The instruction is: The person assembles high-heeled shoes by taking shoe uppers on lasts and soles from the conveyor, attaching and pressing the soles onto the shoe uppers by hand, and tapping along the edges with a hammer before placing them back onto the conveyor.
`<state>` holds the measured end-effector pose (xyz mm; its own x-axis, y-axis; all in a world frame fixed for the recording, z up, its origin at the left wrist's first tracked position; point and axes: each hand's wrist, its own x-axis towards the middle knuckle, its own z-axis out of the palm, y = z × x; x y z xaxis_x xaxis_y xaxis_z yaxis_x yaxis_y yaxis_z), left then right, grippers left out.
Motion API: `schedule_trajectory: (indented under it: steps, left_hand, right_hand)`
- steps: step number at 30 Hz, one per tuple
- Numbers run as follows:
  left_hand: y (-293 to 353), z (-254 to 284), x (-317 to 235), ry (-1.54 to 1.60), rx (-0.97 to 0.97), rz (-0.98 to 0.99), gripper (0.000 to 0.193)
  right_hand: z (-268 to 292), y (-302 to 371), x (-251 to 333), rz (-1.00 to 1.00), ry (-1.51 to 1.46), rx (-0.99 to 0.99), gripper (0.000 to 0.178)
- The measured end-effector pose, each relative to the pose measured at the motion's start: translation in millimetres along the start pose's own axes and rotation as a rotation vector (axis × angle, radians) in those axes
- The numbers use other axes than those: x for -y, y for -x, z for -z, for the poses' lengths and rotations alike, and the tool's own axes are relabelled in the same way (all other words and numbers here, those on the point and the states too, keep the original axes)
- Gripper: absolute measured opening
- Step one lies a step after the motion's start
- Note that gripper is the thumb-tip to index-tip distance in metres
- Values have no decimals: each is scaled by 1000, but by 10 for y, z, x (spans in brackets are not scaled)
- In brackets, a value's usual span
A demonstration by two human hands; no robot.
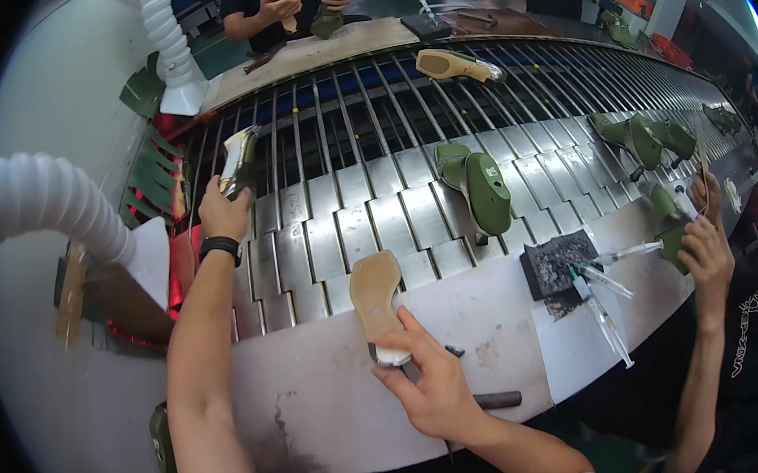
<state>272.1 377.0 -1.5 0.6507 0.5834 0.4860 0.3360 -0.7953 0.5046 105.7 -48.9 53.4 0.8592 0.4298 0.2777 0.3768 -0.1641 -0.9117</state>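
Note:
My right hand [432,380] grips a tan shoe sole [375,284] by its pale heel end, with thumb and fingers on either side. The sole's broad toe end points away from me over the near board. My left hand [225,212] reaches out across the slatted conveyor [285,245], its fingers closed round the near end of another shoe sole [239,156] with a shiny, pale surface. That sole lies over the rods near the red-lit machine opening. To the right, a pair of green heeled shoe parts [487,193] rests on the metal plates.
White flexible ducts [47,198] hang at the left. A black block [555,266] and several syringes [604,311] lie on the right of the board [322,404], a dark bar [499,400] near its edge. Co-workers' hands [705,253] handle shoe parts at the right and far side.

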Motion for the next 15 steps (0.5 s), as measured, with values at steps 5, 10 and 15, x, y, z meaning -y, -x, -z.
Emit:
schedule_trajectory:
  steps: [5, 10, 15]
  left_hand:
    - [1469, 1040, -671, 212, 6, -55, 67]
    - [2828, 2377, -542, 6, 26, -380, 74]
    - [3452, 2979, -505, -171, 310, -459, 83]
  right_hand:
    - [-414, 767, 48, -338, -610, -48, 27]
    - [-27, 847, -3, 212, 103, -165, 43]
    - [518, 526, 58, 558, 936, 216, 48]
